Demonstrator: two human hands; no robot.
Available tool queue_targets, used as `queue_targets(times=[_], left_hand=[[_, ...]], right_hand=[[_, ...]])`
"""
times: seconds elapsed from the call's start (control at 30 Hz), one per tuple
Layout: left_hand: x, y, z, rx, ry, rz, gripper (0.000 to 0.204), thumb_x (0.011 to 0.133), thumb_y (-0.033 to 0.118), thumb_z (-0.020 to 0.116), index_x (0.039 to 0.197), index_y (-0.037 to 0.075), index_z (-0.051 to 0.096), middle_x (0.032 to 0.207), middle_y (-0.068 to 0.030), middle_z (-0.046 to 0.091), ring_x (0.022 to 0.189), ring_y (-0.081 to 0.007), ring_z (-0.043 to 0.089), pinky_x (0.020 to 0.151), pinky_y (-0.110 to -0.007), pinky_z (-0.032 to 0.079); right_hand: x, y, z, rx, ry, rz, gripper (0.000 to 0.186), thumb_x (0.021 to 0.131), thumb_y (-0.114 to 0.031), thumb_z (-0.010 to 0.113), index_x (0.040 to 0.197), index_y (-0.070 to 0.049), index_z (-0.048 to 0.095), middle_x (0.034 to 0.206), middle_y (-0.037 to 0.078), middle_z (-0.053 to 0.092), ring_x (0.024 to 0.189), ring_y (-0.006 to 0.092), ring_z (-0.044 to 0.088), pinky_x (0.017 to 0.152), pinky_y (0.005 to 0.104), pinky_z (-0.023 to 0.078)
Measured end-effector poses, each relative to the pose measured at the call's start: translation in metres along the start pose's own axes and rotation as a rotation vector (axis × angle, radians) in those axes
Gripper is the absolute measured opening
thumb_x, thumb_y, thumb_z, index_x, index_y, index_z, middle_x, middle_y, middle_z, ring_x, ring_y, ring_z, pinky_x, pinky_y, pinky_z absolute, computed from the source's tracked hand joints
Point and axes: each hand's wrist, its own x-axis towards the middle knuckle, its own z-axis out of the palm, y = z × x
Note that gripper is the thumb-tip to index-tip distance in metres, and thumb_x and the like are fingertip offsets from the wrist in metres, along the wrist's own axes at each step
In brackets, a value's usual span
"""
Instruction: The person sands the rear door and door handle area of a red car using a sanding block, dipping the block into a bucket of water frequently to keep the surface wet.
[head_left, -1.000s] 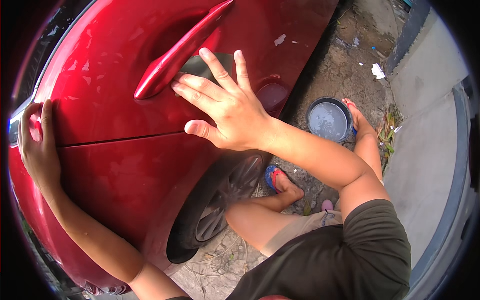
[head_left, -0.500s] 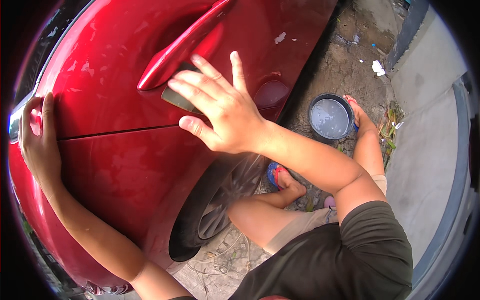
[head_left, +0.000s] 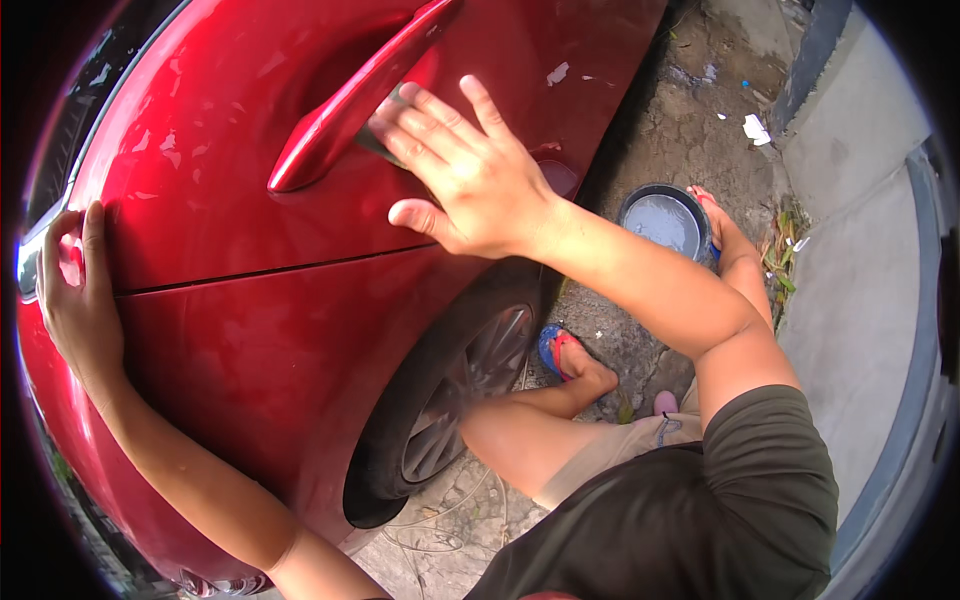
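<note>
A glossy red car body [head_left: 240, 350] fills the left side, with a thin dark seam across it and a raised, blade-shaped red ridge [head_left: 350, 110] above. My right hand [head_left: 470, 180] lies over the panel just right of this ridge, its fingers stretched out and pressing a dark flat pad [head_left: 378, 146] to the paint. Most of the pad is hidden under the fingers. My left hand [head_left: 82, 290] rests on the car's far left edge, close to a pale shiny lamp or trim, fingers extended and holding nothing.
Below the panel is the car's wheel [head_left: 440, 420]. A black bucket [head_left: 665, 220] of cloudy water stands on the rough ground beside my foot in a flip-flop. To the right rises a grey wall [head_left: 850, 260]. A thin cord [head_left: 430, 530] lies near the tyre.
My right hand has slid up and to the right along the panel, taking the pad with it. My left hand stays in its place on the car's edge.
</note>
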Motion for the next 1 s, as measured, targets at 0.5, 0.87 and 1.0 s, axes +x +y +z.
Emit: queue_targets(times=[0.5, 0.87, 1.0], left_hand=[[0.004, -0.011, 0.009, -0.017, -0.017, 0.105, 0.049, 0.098, 0.058, 0.063, 0.125, 0.017, 0.071, 0.129, -0.0048, 0.069, 0.128, -0.0262, 0.062, 0.110, -0.046, 0.045], [0.000, -0.019, 0.008, -0.091, -0.011, 0.136, 0.045, 0.100, 0.052, 0.063, 0.127, 0.017, 0.071, 0.129, -0.0045, 0.070, 0.128, -0.0250, 0.063, 0.113, -0.045, 0.042], [-0.005, -0.009, 0.002, -0.070, 0.042, 0.149, 0.041, 0.100, 0.046, 0.066, 0.126, 0.014, 0.071, 0.124, -0.0059, 0.072, 0.123, -0.0256, 0.066, 0.110, -0.045, 0.046]], right_hand=[[0.000, 0.026, 0.002, -0.018, -0.024, -0.087, 0.070, 0.100, -0.064, 0.050, 0.132, -0.003, 0.066, 0.134, 0.012, 0.067, 0.137, 0.0279, 0.056, 0.124, 0.0572, 0.026], [-0.010, 0.079, 0.000, 0.237, 0.105, 0.034, 0.056, 0.073, -0.010, 0.070, 0.129, -0.016, 0.068, 0.140, 0.009, 0.060, 0.130, 0.0354, 0.055, 0.109, 0.0479, 0.048], [-0.012, 0.087, 0.005, 0.250, 0.217, -0.013, 0.045, 0.076, 0.000, 0.065, 0.119, -0.012, 0.074, 0.114, 0.007, 0.074, 0.107, 0.0297, 0.066, 0.094, 0.0379, 0.056]])
